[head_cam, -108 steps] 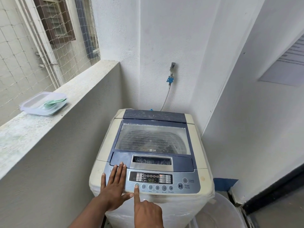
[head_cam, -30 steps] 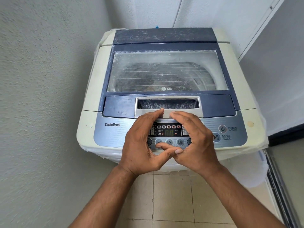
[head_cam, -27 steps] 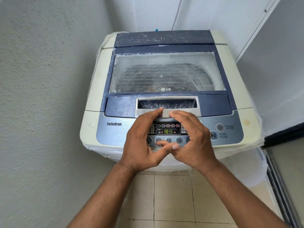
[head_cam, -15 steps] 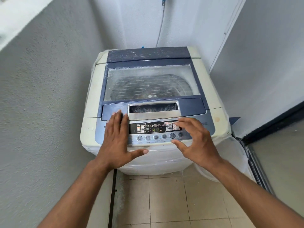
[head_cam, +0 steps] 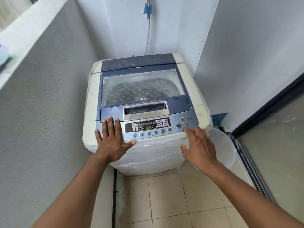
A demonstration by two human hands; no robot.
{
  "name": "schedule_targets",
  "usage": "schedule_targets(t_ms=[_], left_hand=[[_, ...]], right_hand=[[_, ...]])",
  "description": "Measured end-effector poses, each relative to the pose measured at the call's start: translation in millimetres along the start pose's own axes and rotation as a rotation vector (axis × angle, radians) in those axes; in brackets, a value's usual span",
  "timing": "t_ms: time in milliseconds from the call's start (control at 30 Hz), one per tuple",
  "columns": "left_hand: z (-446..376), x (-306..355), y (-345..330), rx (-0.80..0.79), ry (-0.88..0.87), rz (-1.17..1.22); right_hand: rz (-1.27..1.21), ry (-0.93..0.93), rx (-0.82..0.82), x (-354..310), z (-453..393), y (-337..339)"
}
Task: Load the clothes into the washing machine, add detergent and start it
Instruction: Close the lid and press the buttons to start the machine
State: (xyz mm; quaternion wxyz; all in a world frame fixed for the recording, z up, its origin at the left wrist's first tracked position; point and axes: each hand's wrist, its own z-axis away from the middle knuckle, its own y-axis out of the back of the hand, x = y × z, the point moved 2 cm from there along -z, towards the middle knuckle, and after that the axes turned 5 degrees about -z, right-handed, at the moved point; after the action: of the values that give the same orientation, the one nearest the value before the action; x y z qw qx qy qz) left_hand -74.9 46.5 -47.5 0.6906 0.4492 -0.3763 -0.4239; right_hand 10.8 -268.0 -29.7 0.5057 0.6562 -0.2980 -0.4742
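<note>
A cream and blue top-loading washing machine (head_cam: 92, 99) stands in the corner, its see-through lid (head_cam: 141, 86) down and dark laundry dimly visible under it. The control panel (head_cam: 148, 127) faces me and its display reads 44. My left hand (head_cam: 110, 142) lies flat on the panel's left end, fingers straight. My right hand (head_cam: 199, 145) reaches to the panel's right end, its index fingertip beside the start/pause button (head_cam: 179, 125). Neither hand holds anything.
A low wall with a ledge (head_cam: 24, 35) runs along the left. A water tap and hose (head_cam: 148, 10) hang on the back wall. A pale tub (head_cam: 220, 145) stands right of the machine, beside a dark-framed door (head_cam: 269, 145). Tiled floor (head_cam: 164, 203) lies below.
Both hands left the middle of the panel. The left moved to the panel's left end and lies flat; the right slid to the start/pause end. The view pulled back and up.
</note>
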Motion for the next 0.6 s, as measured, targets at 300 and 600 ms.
schedule_targets(t_ms=[300, 600], left_hand=[[4.3, 5.4, 6.9, -0.045, 0.023, -0.019], [3.2, 4.7, 2.5, -0.011, 0.016, -0.023]], right_hand=[[0.070, -0.025, -0.171, -17.7, 1.1, 9.3], [0.054, 0.026, -0.184, -23.0, -22.6, 16.1]])
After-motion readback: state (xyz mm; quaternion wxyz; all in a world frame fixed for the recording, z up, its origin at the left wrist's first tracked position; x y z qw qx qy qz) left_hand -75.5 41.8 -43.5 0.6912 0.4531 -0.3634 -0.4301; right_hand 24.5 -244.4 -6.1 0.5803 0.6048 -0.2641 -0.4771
